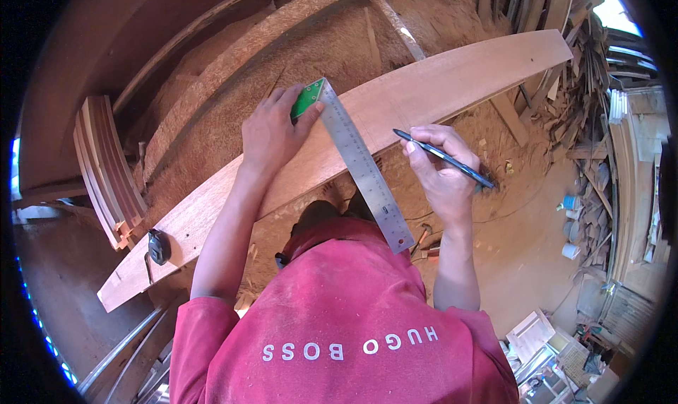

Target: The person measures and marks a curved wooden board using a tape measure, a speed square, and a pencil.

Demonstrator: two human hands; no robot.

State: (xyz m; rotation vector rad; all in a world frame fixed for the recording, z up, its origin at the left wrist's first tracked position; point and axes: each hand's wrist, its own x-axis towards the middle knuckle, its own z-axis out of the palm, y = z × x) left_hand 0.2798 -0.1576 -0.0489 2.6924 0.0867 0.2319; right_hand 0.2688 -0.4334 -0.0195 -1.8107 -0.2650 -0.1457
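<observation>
A long wooden plank [452, 75] slants across in front of me, its far end at the upper right. My left hand [277, 125] grips the green stock of a try square [357, 153] against the plank's far edge. The square's steel blade crosses the board and sticks out past the near edge toward my shirt. In my right hand [445, 165] is a dark pencil [441, 155], pinched between thumb and fingers. Its tip points left, near the plank's near edge, to the right of the blade; whether it touches the wood I cannot tell.
A black tape measure [159, 246] rests near the plank's lower left end. Stacked curved wood strips [106, 167] stand at the left. Sawdust [339, 44] covers the ground beyond. Scrap wood [565, 93] is piled at the right, and a hammer [421, 236] lies below the plank.
</observation>
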